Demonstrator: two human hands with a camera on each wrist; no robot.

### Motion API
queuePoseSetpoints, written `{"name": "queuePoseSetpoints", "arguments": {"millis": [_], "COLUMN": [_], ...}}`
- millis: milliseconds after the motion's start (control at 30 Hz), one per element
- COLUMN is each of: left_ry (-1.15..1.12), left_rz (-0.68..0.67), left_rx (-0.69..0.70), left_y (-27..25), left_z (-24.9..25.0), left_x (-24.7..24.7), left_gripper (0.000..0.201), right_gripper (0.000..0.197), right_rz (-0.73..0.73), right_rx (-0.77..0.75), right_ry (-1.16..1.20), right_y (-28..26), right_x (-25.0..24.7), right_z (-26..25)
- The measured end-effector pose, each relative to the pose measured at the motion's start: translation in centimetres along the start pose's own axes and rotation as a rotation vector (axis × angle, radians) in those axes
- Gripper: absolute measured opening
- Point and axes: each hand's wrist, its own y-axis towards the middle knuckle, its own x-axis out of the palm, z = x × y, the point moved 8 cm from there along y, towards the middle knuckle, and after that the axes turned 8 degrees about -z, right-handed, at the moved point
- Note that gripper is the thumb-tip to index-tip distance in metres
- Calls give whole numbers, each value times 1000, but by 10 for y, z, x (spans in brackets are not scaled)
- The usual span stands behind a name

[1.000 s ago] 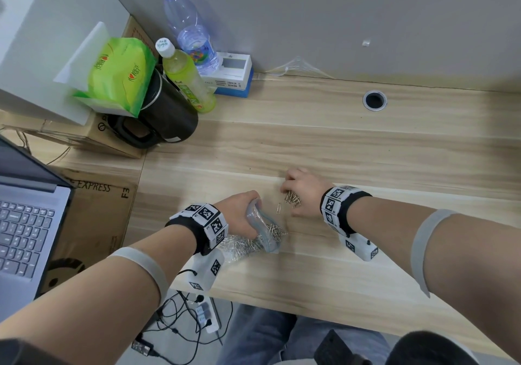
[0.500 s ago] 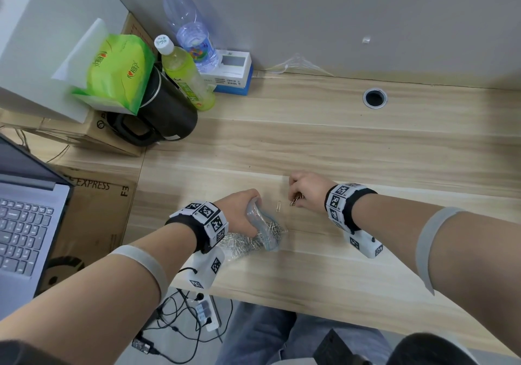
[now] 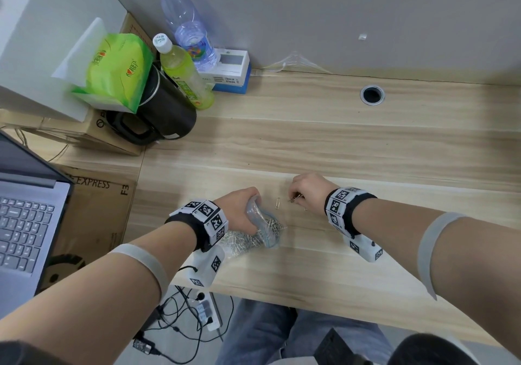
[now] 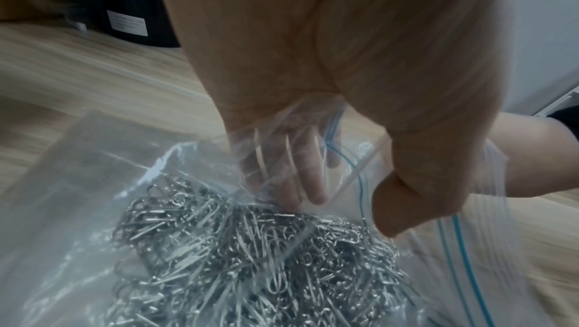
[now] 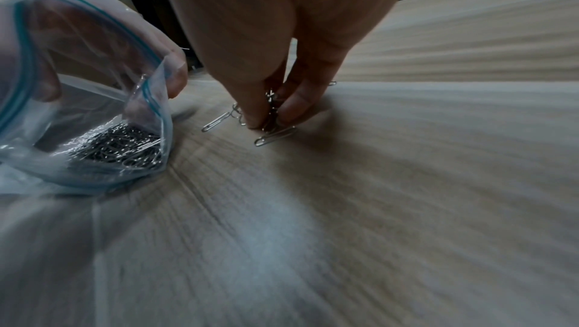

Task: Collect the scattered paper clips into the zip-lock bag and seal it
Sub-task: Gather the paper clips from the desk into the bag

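Note:
A clear zip-lock bag (image 3: pixel 260 230) with a blue seal strip lies on the wooden desk (image 3: pixel 366 144), holding a heap of silver paper clips (image 4: pixel 250 258). My left hand (image 3: pixel 242 209) grips the bag's mouth (image 5: pixel 78 35) and holds it open toward the right. My right hand (image 3: pixel 303 192) is just right of the bag, fingertips down on the desk, pinching a small bunch of paper clips (image 5: pixel 271 109). One loose clip (image 3: pixel 278 202) lies between the two hands; two more loose clips (image 5: pixel 275 136) lie by my right fingertips.
At the back left stand a black kettle (image 3: pixel 163 110), a green drink bottle (image 3: pixel 183 74), a water bottle (image 3: pixel 186 23), a tissue pack (image 3: pixel 115 65) and a small white box (image 3: pixel 231 71). A laptop (image 3: pixel 25 218) sits far left. A cable hole (image 3: pixel 372 95) is at the back right.
My right hand slid a little right and away from the bag, pulling clips into a tighter pinch; one clip stayed behind on the desk. The left hand kept hold of the bag.

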Motion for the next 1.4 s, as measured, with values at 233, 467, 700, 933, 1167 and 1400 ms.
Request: {"name": "queuePoseSetpoints", "arguments": {"millis": [233, 467, 700, 933, 1167, 1400], "left_ry": [33, 40, 22, 17, 65, 77], "left_rz": [17, 18, 11, 19, 41, 22], "left_rx": [4, 10, 49, 54, 29, -4], "left_y": [-2, -6, -9, -12, -15, -14], "left_z": [3, 10, 19, 17, 11, 7], "left_x": [0, 0, 1, 3, 0, 3], "left_gripper": [51, 60, 64, 68, 67, 66], "right_gripper": [14, 11, 10, 16, 21, 98], "right_rz": [7, -52, -84, -142, 111, -18], "right_rx": [77, 85, 18, 2, 109, 276], "right_ry": [122, 370, 350, 352, 243, -173], "right_y": [-8, -9, 1, 1, -11, -25], "right_x": [-7, -14, 12, 21, -21, -18], "right_z": [5, -16, -76, -80, -28, 41]}}
